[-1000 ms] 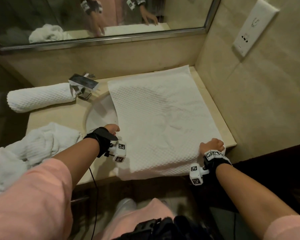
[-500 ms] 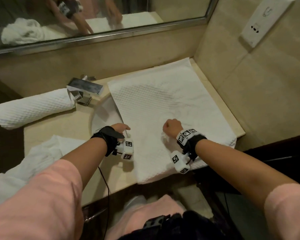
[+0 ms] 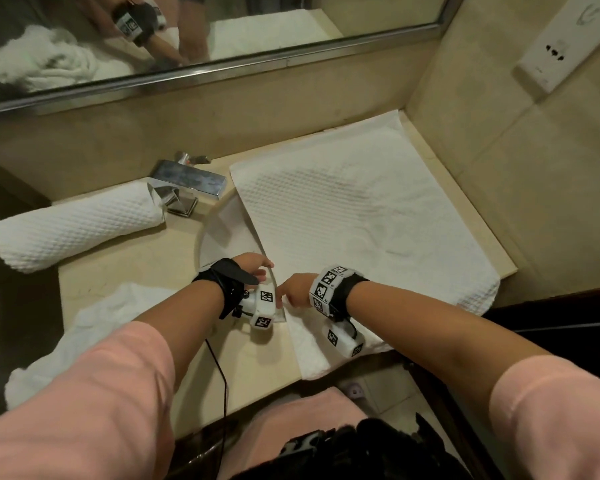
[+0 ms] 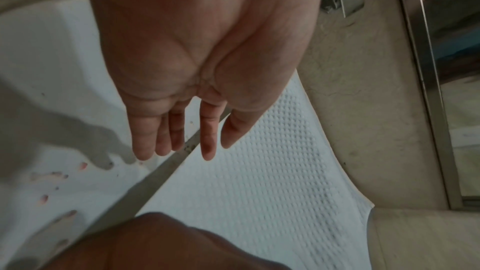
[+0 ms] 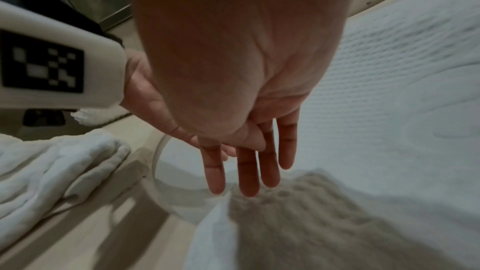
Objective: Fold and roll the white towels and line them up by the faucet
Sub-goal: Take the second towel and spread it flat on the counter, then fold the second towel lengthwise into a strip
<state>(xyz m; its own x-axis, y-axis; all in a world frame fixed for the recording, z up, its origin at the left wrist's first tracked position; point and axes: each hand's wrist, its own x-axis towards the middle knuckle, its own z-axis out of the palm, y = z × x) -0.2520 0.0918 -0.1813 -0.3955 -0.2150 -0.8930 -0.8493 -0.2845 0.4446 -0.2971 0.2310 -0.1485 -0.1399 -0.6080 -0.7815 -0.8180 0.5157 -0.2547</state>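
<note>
A white waffle towel (image 3: 361,220) lies flat on the counter, its left part over the sink (image 3: 219,233) and its near edge hanging off the front. My left hand (image 3: 257,268) is at the towel's left edge above the sink rim, with straight fingers (image 4: 207,141) that hold nothing. My right hand (image 3: 293,292) is close beside it on the towel's near left part, fingers (image 5: 246,171) stretched out over the towel (image 5: 389,89). A rolled white towel (image 3: 73,226) lies left of the faucet (image 3: 187,181). A crumpled white towel (image 3: 94,327) sits at the near left.
A mirror (image 3: 222,29) runs along the back wall. A tiled wall with a socket plate (image 3: 555,53) closes the counter on the right. The counter's front edge (image 3: 257,386) is just below my wrists. The crumpled towel (image 5: 52,167) fills the near left corner.
My right hand has travelled left from the towel's near right corner across the towel to its left edge, and its fingers have straightened. The left hand has stayed at the left edge.
</note>
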